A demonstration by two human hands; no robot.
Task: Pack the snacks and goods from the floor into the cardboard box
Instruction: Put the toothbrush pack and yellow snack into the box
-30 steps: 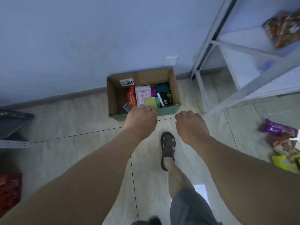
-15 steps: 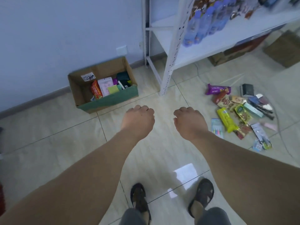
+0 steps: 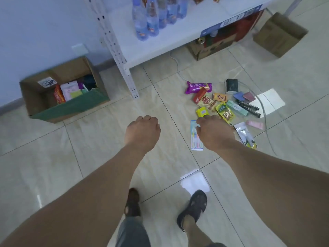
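The cardboard box [image 3: 71, 108] stands open by the wall at the left, with several packets inside. A pile of snacks and goods lies on the tiles at the right: a purple packet [image 3: 197, 87], a yellow packet [image 3: 202, 111], a green-yellow snack bag [image 3: 225, 111], a toothbrush pack [image 3: 194, 138] and others. My right hand [image 3: 214, 132] hangs over the near edge of the pile, above the toothbrush pack, fingers curled down, holding nothing that shows. My left hand [image 3: 142, 131] is loosely curled and empty over bare floor.
A white metal shelf [image 3: 124, 68] with water bottles [image 3: 153, 16] stands between box and pile. Cartons [image 3: 279, 33] sit on the floor behind. A white cable [image 3: 265, 114] loops around the pile. My sandalled feet [image 3: 193, 209] are below.
The view has swung right from the box to the pile. Both hands moved with it, and my right hand now reaches over the pile's near edge.
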